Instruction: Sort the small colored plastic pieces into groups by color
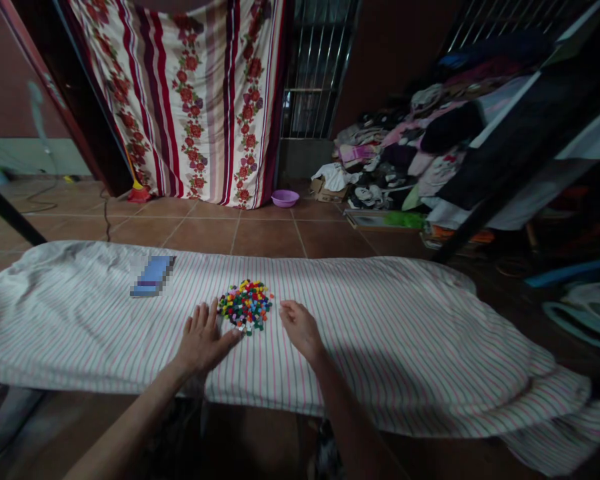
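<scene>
Beads (245, 305) in mixed colours, red, yellow, green and blue, lie in one loose round heap on the striped cloth (380, 333), roughly midway along its length and toward its far edge. Left hand (203, 340) lies flat on the cloth just left of the heap, palm down, fingers stretched out and slightly spread, holding nothing; its thumb reaches toward the heap's near edge and appears to touch the outermost beads. Right hand (299, 328) rests on the cloth just right of the heap, close to it but apart, fingers curled loosely inward; whether anything sits inside the curl cannot be told. Both forearms come in from the cloth's near edge. Phone (153, 275), blue and blurred, lies flat on the cloth well left of the heap, near the far edge. Beyond the heap, on the tiled floor (265, 237), a purple bowl (285, 198) stands below a flowered curtain (200, 93). Clothes (405, 153) are piled on the floor well right of the bowl
</scene>
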The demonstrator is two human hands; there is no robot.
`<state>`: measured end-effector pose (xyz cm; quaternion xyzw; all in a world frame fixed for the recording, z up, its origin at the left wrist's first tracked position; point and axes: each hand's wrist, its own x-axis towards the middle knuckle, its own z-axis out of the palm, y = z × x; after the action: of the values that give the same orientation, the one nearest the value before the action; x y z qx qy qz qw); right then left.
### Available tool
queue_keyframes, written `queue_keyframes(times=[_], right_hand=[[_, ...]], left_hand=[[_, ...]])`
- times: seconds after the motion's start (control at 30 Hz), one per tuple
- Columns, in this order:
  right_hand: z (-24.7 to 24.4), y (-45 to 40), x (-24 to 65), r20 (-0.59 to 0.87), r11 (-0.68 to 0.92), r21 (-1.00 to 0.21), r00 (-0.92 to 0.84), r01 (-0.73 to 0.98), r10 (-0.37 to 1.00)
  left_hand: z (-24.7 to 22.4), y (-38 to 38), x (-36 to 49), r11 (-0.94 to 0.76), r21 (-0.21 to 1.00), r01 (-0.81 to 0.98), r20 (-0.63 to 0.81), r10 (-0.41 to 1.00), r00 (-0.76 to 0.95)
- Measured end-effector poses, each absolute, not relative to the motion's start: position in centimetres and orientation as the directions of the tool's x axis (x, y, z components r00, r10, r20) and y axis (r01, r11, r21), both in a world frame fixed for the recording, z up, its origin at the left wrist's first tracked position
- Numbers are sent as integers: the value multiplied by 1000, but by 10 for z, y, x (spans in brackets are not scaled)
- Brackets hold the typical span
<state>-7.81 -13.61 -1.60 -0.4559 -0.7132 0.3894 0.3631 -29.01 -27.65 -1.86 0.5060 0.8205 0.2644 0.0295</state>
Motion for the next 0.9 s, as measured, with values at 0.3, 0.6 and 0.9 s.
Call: queue_keyframes(times=[0.3, 0.6, 0.9], right_hand=[[-21, -130, -68, 142, 275, -872, -329, 404, 934], [-19, -117, -90, 119, 225, -910, -300, 348, 946], [-24, -116, -108, 178, 290, -871, -297, 397, 938]], left_hand=[[-32, -257, -266, 302, 82, 950, 327, 892, -312], [-35, -242, -262, 180, 106, 978, 455, 866, -209], [-25, -246, -262, 92, 222, 971, 441, 878, -185]])
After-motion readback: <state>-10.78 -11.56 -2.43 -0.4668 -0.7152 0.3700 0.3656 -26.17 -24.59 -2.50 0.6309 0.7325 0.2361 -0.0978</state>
